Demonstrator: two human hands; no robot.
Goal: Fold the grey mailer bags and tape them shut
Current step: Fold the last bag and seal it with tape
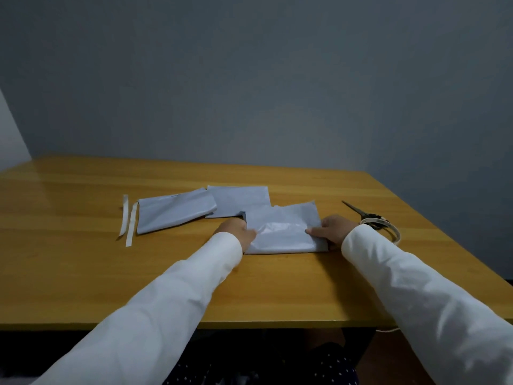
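Three grey mailer bags lie on the wooden table (83, 273). The nearest bag (283, 234) is folded over in front of me. My left hand (236, 230) holds its left edge, fingers curled onto the plastic. My right hand (331, 229) grips its right edge, thumb on top. A second bag (175, 209) lies folded to the left. The third bag (241, 200) lies flat behind, partly under the other two. Two white strips (129, 220) of tape backing lie left of the bags.
Scissors (358, 213) lie at the right, blades pointing away, next to a roll of tape (394, 234) partly hidden by my right sleeve. A grey wall stands behind the table. The table's front edge is near my elbows.
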